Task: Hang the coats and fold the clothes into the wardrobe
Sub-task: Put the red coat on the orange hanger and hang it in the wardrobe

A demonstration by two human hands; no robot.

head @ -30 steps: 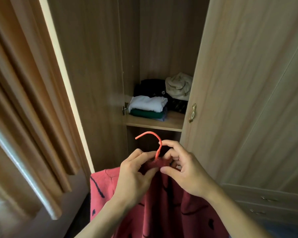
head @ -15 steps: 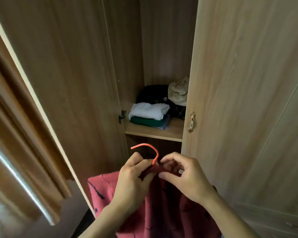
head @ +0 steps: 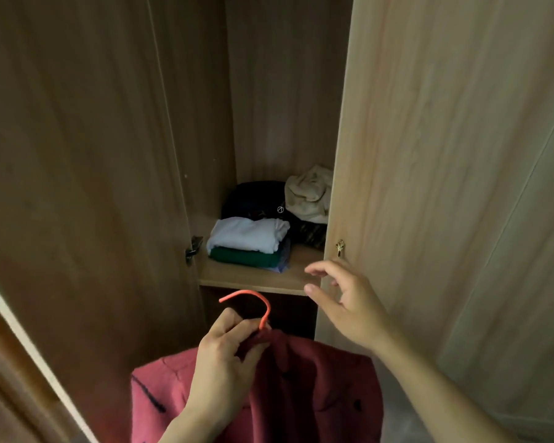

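A red coat (head: 320, 388) with dark marks hangs on an orange hanger whose hook (head: 256, 302) sticks up in front of the wardrobe opening. My left hand (head: 224, 362) pinches the neck of the hanger at the coat's collar. My right hand (head: 349, 305) is off the coat, fingers loosely spread, near the edge of the right wardrobe door (head: 429, 187) just below its brass handle (head: 340, 247). On the wardrobe shelf (head: 253, 278) lie a folded white top (head: 247, 233) over a green one (head: 247, 257), a black garment (head: 256, 196) and a crumpled beige one (head: 307, 193).
The left wardrobe door (head: 77, 187) stands open, its hinge (head: 193, 247) by the shelf. A curtain edge (head: 0, 378) shows at the lower left. A dark compartment lies under the shelf.
My right hand has let go of the coat's collar and moved up and right toward the right door's edge. The left hand keeps the hanger. The view has moved closer to the wardrobe.
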